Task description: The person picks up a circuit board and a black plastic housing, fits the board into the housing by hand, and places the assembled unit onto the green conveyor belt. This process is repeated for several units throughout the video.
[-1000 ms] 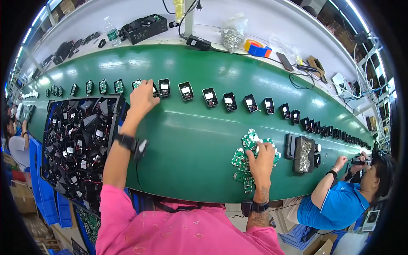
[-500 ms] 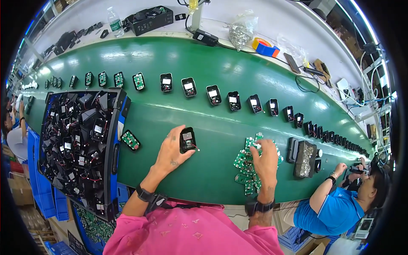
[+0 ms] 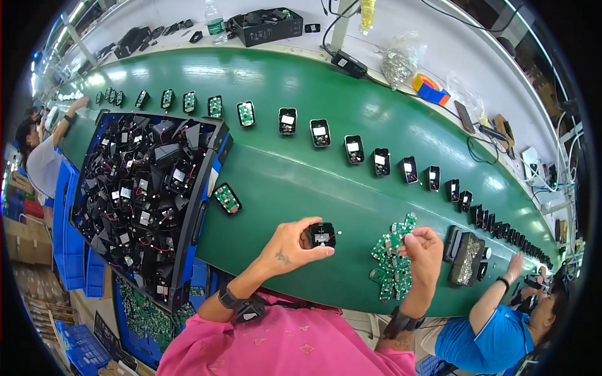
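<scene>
So closest in, the person's left hand [image 3: 291,246] has a small black case [image 3: 323,235] gripped between thumb and fingers, open side facing up toward the camera, with a tiny white wire end poking out on the right. It's seen pretty foreshortened, so no clear call on its long axis. The right hand [image 3: 424,247] is over by the pile of green circuit boards [image 3: 387,266], thumb and finger drawn close together at the upper right part of it; can't really tell if there's a board pinched in there or not. The big thing layout-wise: the pile sits off to the right of the black case, a short gap of desk [image 3: 301,182] between them, with the right hand clearly the nearer one to it. The pile itself spreads longest from near the person toward the far side. Over on the left there's a single filled case [image 3: 227,198] lying slantwise just beside the big crate [image 3: 214,150] stuffed with black parts. Further back, a long curved row of cases runs across: the left ones show green boards [image 3: 246,114], while several toward the middle show white patches [image 3: 288,121]. Way back, a water bottle [image 3: 215,24] stands on the shelf.
</scene>
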Motion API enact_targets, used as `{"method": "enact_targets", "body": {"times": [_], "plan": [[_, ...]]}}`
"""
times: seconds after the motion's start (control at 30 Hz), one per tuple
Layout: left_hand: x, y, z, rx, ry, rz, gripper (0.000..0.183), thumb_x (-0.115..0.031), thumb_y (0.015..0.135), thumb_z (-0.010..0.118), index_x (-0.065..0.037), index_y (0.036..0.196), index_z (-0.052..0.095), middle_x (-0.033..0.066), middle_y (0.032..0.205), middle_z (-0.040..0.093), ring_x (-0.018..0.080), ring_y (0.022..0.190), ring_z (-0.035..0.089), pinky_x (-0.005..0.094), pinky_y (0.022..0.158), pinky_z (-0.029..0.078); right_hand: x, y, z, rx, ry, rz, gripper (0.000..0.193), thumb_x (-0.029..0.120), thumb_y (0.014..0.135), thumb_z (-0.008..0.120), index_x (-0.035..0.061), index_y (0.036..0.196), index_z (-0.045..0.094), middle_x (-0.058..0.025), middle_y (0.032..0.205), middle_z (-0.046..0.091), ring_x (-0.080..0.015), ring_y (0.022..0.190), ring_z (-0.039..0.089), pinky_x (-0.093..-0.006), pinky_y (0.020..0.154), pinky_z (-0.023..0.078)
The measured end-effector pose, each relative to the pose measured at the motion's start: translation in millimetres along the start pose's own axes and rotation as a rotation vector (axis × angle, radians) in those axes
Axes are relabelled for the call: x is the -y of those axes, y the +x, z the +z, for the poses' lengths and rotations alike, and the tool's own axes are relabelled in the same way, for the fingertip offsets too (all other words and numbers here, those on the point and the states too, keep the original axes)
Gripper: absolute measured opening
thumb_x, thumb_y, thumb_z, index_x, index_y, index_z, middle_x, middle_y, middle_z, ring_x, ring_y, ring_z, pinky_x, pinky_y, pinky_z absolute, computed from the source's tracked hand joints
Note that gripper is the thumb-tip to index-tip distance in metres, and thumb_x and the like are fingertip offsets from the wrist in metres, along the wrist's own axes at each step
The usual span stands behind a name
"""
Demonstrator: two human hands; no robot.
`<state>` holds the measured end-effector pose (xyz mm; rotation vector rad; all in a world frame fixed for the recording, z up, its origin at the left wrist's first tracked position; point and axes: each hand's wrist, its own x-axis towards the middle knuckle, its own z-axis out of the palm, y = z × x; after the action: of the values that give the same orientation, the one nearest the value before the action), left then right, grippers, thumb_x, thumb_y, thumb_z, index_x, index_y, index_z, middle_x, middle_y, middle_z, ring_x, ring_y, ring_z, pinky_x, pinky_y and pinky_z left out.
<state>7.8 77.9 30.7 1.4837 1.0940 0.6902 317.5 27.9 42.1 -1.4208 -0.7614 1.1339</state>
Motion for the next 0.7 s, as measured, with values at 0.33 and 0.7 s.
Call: {"method": "enact_targets", "body": {"times": [0.33, 0.7], "plan": [[-5, -3, 13, 0.009, 0.082, 0.069, 0.073, -0.029, 0.070, 0.087, 0.008, 0.126, 0.059, 0.0096, 0.082, 0.068, 0.0121, 0.066, 0.061, 0.0261, 0.063, 0.050, -10, -38, 86, 0.083, 0.286, 0.022, 0.013, -0.002, 0.091, 0.066, 0.0014, 0.097, 0.055, -0.0092, 0.076, 0.068, -0.0160, 0.061, 0.068, -0.0260, 0.055, 0.057], [-6, -13, 15, -0.030, 0.101, 0.104, 0.075, -0.032, 0.069, 0.088, 0.007, 0.126, 0.059, 0.0104, 0.083, 0.067, 0.0132, 0.066, 0.061, 0.0275, 0.062, 0.050, -16, -42, 96, 0.141, 0.267, 0.052, 0.014, 0.002, 0.091, 0.069, -0.0013, 0.096, 0.057, -0.0095, 0.079, 0.068, -0.0144, 0.063, 0.067, -0.0234, 0.056, 0.053]]}}
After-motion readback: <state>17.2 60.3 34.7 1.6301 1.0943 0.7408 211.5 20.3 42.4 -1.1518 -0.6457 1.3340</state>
